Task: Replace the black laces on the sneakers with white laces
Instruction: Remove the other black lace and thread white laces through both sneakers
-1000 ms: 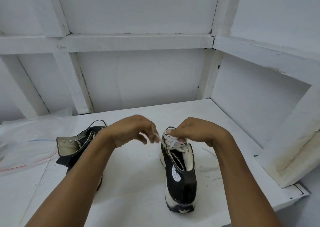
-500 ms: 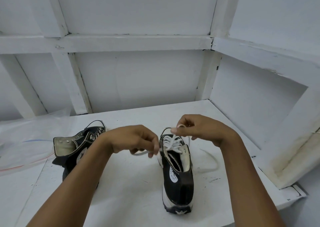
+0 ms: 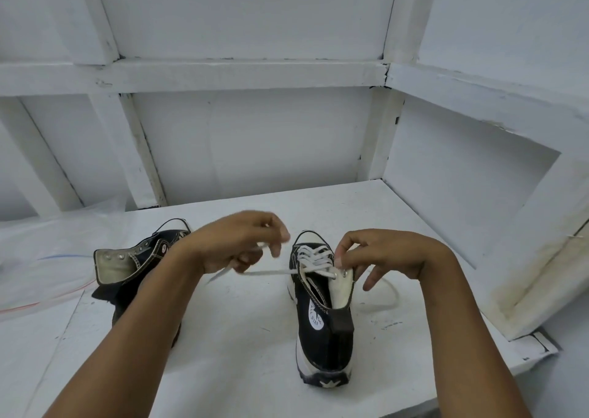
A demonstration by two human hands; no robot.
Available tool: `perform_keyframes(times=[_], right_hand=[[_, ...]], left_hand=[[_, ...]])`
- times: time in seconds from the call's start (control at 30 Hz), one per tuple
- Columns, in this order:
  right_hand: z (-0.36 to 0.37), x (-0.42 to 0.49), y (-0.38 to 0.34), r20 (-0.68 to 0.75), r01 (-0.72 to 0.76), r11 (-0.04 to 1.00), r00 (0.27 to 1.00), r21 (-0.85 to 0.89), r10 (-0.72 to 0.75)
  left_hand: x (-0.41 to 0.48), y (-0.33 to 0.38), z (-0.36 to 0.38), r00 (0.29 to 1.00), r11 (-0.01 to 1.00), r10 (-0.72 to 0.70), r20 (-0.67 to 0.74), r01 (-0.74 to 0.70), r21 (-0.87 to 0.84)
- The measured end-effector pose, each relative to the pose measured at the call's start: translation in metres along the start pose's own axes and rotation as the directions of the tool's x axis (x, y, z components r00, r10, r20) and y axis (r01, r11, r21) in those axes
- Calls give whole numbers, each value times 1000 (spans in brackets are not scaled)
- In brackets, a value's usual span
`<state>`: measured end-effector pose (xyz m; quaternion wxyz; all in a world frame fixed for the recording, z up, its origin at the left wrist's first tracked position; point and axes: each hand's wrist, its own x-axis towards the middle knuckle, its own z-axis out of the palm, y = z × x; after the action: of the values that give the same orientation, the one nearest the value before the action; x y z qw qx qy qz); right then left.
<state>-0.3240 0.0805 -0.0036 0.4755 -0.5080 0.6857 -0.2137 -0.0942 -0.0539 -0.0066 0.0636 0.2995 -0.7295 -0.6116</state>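
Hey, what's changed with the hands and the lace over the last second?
The left hand has drawn the white lace out to the left, now stretched from the laced sneaker. The right hand came down from above the shoe and pinches its eyelet edge. The other sneaker stayed put.

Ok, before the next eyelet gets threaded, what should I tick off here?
1. Grip of left hand on white lace: ok, pinched, drawn out leftward.
2. Hold of right hand on laced sneaker: ok, pinching its top flap.
3. Next eyelet on that flap: ok, visible, looks empty.
4. The other lace end: ok, loose on table right of sneaker.
5. Condition of lace tip: cannot tell, blurred.
6. The other sneaker relaced: not ok, no white lace shows.
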Motion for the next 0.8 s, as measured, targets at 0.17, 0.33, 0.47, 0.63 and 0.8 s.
perform_keyframes(times=[0.17, 0.33, 0.47, 0.63, 0.8], right_hand=[[5, 1, 6, 64, 4, 1000, 998, -12, -4], [8, 0, 4, -40, 46, 998, 998, -39, -47], [6, -3, -9, -148, 152, 988, 977, 3, -150], [4, -7, -27, -234, 339, 939, 919, 54, -318], [2, -9, -40, -270, 403, 912, 888, 72, -372]], left_hand=[[-4, -6, 7, 979, 952, -34, 200, -29, 305], [-6, 0, -4, 990, 965, 118, 78, -133, 224], [-4, 18, -9, 965, 973, 222, -139, -228, -29], [-9, 54, -10, 897, 849, 322, -304, -415, -326], [-20, 88, -8, 843, 646, 420, -337, -538, -542]])
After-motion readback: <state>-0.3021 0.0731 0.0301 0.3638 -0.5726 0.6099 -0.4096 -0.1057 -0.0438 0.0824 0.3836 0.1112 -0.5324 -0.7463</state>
